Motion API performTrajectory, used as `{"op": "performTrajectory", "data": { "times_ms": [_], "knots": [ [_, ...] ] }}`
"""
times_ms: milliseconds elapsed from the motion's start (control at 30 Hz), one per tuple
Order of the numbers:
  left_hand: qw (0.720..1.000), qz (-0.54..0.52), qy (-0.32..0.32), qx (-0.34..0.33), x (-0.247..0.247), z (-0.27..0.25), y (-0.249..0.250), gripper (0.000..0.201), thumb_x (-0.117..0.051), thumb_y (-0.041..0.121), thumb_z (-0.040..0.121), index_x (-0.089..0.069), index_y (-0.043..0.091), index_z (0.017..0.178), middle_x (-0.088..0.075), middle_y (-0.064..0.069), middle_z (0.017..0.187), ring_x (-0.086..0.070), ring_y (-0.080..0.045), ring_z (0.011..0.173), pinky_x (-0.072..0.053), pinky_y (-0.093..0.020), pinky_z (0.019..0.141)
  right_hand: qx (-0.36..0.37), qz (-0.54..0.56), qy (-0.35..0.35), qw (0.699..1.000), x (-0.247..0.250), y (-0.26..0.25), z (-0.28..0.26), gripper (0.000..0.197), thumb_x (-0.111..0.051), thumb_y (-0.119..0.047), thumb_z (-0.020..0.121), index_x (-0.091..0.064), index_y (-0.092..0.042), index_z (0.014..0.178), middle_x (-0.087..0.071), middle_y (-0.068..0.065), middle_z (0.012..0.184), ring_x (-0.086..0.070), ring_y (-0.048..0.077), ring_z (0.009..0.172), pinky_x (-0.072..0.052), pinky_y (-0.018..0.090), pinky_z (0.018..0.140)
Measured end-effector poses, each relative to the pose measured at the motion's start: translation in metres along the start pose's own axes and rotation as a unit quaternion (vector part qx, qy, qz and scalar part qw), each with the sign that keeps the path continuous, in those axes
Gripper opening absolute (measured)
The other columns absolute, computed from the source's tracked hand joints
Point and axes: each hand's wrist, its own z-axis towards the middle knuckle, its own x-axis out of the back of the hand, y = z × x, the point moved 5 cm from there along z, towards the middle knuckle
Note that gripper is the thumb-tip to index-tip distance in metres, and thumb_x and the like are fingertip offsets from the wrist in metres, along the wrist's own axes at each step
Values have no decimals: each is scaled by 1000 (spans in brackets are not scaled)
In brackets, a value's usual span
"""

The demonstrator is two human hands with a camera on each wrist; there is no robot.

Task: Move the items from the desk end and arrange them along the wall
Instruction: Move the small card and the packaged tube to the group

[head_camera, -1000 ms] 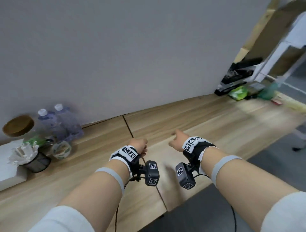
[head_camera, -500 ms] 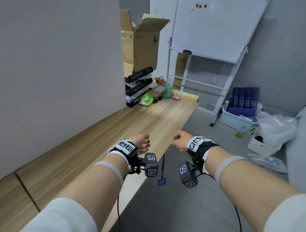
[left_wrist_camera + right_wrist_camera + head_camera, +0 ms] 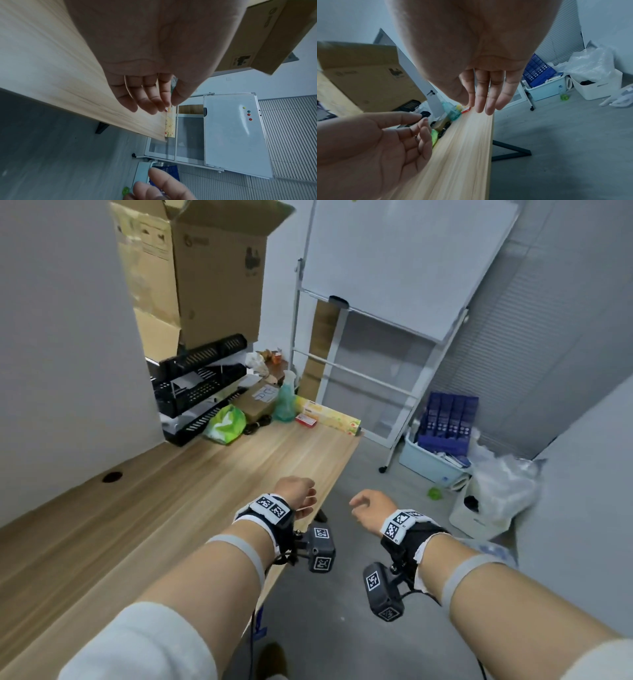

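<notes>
Nothing looks moved yet; the green plastic bag (image 3: 224, 422), teal spray bottle (image 3: 285, 400) and long yellow box (image 3: 330, 416) sit at the wooden desk (image 3: 191, 494) end; left hand (image 3: 294, 497) and right hand (image 3: 371, 508) hang empty, fingers loosely relaxed.

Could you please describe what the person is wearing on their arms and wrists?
Pale sleeves end above bare forearms, each circled by a grey band. The left hand and right hand each have a black wrist strap with white square-coded tags, and a dark camera block, also tagged, hangs below each wrist with thin black cables.
</notes>
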Motion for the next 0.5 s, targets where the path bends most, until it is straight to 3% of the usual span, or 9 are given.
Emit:
{"op": "performTrajectory", "data": {
  "times_ms": [267, 400, 500],
  "knots": [
    [999, 13, 32, -18, -23, 103, 69, 12, -54, 11, 95, -58, 13, 83, -60, -3, 81, -59, -16, 70, -48, -30, 68, -3, -17, -17, 1000, 35, -17, 123, 12, -59, -21, 81, -61, -32, 79, -70, -3, 91, -68, 18, 87, -55, 30, 83],
    [999, 14, 47, -21, -29, 144, 88, 6, -55, 10, 94, -58, 13, 90, -60, -3, 83, -59, -15, 70, -48, -29, 68, 1, -22, -38, 999, 38, -19, 177, 9, -58, -24, 81, -62, -32, 81, -71, -4, 90, -68, 18, 85, -55, 29, 81],
    [997, 12, 68, -22, -30, 177, 99, 4, -55, 10, 94, -58, 12, 92, -60, -5, 89, -60, -16, 71, -48, -29, 68, 11, -26, -57, 998, 38, -23, 222, 14, -55, -20, 85, -65, -27, 92, -68, -3, 89, -66, 20, 85, -50, 25, 74]
  ]
}}
